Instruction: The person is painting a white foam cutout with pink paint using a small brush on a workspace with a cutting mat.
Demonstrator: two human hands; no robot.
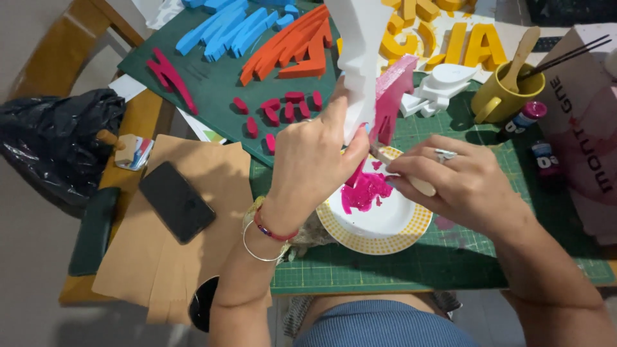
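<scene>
Grip: your left hand (313, 157) clamps the foam shape (363, 58) upright, so its pink face stays reachable.
Brush: your right hand (459, 183) pinches the brush (405, 173) low for control.
Paint: pink puddle on the plate (385, 234), directly below to catch drips.
Mat (450, 263): green, protects the table.

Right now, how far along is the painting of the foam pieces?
Done: blue, orange and small red pieces lie painted on the board. In hand: the left hand holds a foam piece, part pink, part white; the right hand works a brush over the pink paint plate. Left: white pieces by the mug.
</scene>
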